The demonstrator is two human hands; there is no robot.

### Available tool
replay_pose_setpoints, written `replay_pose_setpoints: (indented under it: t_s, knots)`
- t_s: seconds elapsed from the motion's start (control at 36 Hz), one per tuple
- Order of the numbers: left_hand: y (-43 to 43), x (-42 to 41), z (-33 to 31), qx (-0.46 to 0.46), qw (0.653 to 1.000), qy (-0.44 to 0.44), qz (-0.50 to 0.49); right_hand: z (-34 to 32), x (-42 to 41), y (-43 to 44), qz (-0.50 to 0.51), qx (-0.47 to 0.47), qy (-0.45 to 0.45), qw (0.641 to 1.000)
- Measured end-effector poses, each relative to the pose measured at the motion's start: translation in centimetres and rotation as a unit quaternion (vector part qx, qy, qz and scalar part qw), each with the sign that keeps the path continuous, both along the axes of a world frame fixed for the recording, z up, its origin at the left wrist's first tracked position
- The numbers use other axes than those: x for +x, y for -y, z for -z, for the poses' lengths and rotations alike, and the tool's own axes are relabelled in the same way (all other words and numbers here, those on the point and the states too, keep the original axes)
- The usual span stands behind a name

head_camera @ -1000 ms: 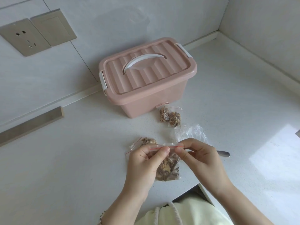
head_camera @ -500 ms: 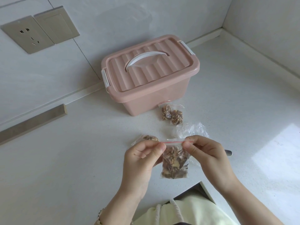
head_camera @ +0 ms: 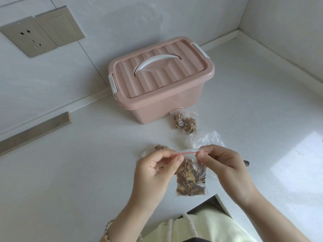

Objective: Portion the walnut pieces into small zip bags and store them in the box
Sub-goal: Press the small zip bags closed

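Observation:
A small zip bag (head_camera: 190, 180) full of walnut pieces hangs above the counter near its front edge. My left hand (head_camera: 155, 169) pinches the left end of its red zip strip, and my right hand (head_camera: 225, 165) pinches the right end. Two filled zip bags (head_camera: 185, 122) lie side by side in front of the pink box (head_camera: 160, 84). The box has a ribbed lid with a white handle, and the lid is on. Another bag with walnuts (head_camera: 158, 148) lies just behind my left hand, partly hidden.
A crumpled clear plastic bag (head_camera: 205, 138) lies behind my right hand. A metal handle tip (head_camera: 246, 163) pokes out past my right hand. The white counter (head_camera: 70, 172) meets walls at the back and right, with a socket plate (head_camera: 28, 36) on the back wall.
The filled bag has been lifted from the counter and hangs upright between my hands. My fingers have slid apart along the zip strip.

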State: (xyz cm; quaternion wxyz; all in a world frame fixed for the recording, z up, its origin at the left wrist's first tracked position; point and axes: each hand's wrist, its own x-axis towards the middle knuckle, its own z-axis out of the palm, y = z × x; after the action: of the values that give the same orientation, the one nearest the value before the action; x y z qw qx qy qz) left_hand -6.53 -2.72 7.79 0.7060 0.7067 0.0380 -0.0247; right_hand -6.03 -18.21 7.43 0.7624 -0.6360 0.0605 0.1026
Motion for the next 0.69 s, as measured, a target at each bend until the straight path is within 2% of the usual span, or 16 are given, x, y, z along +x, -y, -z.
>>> replay_pose_setpoints:
  t_s: [0.17,0.28,0.56,0.69]
  knots:
    - [-0.41,0.18,0.25,0.061,0.997,0.039,0.022,0.16,-0.01,0.02,-0.021,-0.014,0.011,1.0]
    - [-0.51,0.32,0.29,0.051,0.998,0.033,0.031,0.29,-0.07,0.04,-0.026,-0.029,0.011,0.999]
    - [-0.64,0.41,0.69,0.098,0.991,0.066,0.063,0.31,-0.22,0.05,-0.046,-0.035,0.02,0.998]
    - [-0.39,0.19,0.26,0.14,0.983,0.097,0.076,0.44,-0.3,-0.14,-0.087,-0.13,0.093,0.983]
